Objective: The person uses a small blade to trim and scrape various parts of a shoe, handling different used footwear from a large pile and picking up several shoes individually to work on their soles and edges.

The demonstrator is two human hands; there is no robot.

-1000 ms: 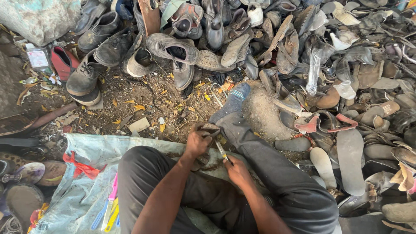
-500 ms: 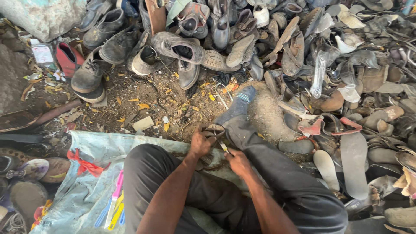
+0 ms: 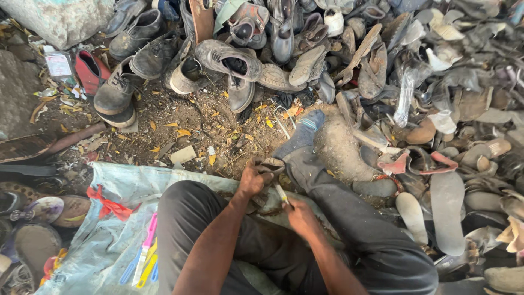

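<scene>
I sit on the ground with dark trousers, knees apart. My left hand (image 3: 253, 179) grips a worn, dirt-coloured shoe piece (image 3: 271, 164) held between my legs. My right hand (image 3: 299, 214) is closed around a small pale-handled tool (image 3: 281, 194), its tip against the shoe piece just right of my left hand. What part of the shoe the tool touches is hidden by my fingers.
A big heap of old shoes and loose soles (image 3: 382, 65) fills the back and right. A pale plastic sheet (image 3: 120, 186) lies under me at left, with coloured plastic sticks (image 3: 144, 257). Bare littered dirt (image 3: 191, 125) lies ahead. A grey sack (image 3: 60, 19) sits far left.
Both hands stay on the shoe piece and tool; only small shifts of the hands and a slight camera move.
</scene>
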